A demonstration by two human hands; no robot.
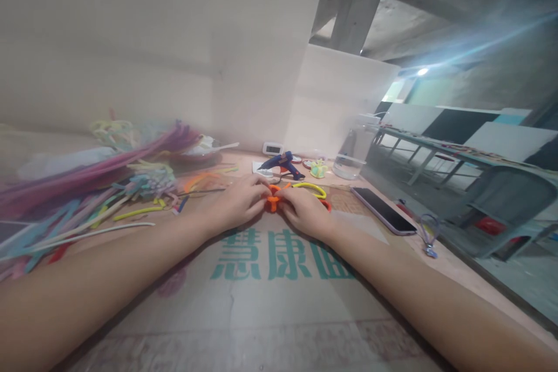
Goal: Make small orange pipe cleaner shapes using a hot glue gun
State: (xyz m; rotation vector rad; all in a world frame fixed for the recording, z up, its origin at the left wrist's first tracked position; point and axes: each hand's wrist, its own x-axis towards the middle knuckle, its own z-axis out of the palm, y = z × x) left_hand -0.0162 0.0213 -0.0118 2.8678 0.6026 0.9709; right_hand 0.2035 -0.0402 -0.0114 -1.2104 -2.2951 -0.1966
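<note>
My left hand (246, 197) and my right hand (305, 209) meet over the table, both with fingers closed. Between their fingertips they pinch a small bent shape of orange pipe cleaner (273, 202). Its ends are partly hidden by the fingers. Just behind my right hand lies a yellow curved loop (314, 187), and a red piece (326, 206) peeks out beside the knuckles; I cannot tell what either belongs to. A blue glue gun (279, 161) rests beyond the hands.
Pipe cleaners in many colours (143, 180) are heaped at the left. A phone (383, 210) lies at the right, near a small looped trinket (429, 238). Behind stand a clear plastic container (351, 154), a small white clock (272, 148) and a yellow-green ornament (318, 169). Lettered cardboard (279, 296) covers the table's front.
</note>
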